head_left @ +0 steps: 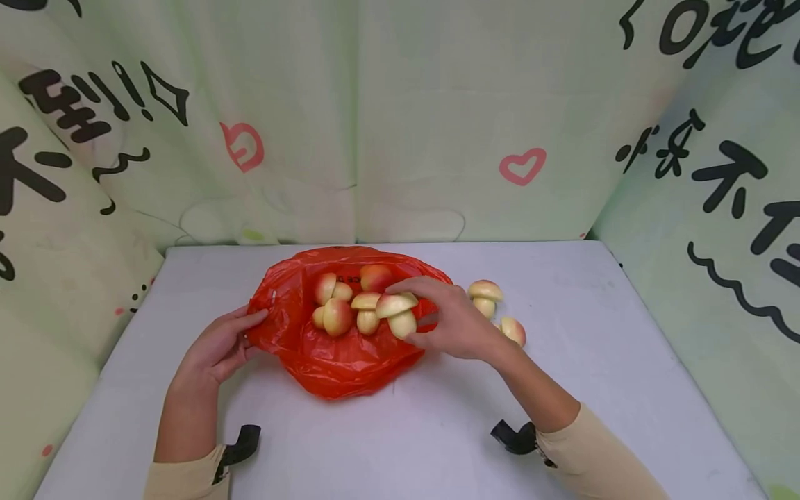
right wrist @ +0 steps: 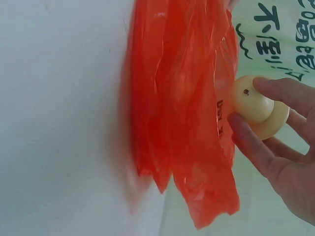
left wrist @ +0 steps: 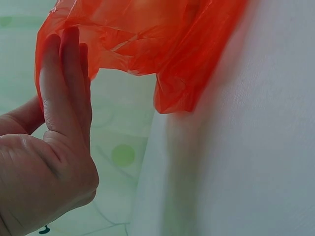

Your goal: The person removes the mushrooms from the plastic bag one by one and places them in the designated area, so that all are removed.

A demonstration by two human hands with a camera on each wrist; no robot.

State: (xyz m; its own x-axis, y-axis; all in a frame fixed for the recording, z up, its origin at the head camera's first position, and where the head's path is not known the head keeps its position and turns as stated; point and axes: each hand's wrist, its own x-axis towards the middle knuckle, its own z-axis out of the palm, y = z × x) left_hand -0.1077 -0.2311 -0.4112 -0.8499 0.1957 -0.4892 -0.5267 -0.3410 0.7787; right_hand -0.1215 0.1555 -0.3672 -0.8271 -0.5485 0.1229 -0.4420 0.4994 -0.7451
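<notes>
Now your right hand [head_left: 459, 319] pinches a mushroom [head_left: 398, 311] at the mouth of the bag [head_left: 350, 375]; your left hand [head_left: 219, 344] pinches the bag's left edge. The mushroom is likely light, firm; grip its stem [head_left: 403, 325].

Gripping the left edge of a red bag [head_left: 340, 377] with the left hand [head_left: 221, 345]; holding a mushroom [head_left: 401, 316] at its opening in the right hand [head_left: 455, 321]. Inside the bag, four more mushrooms [head_left: 338, 317]. On the white surface [head_left: 375, 451] to the right, two others [head_left: 485, 298]. Behind, a pale green curtain [head_left: 412, 118].
</notes>
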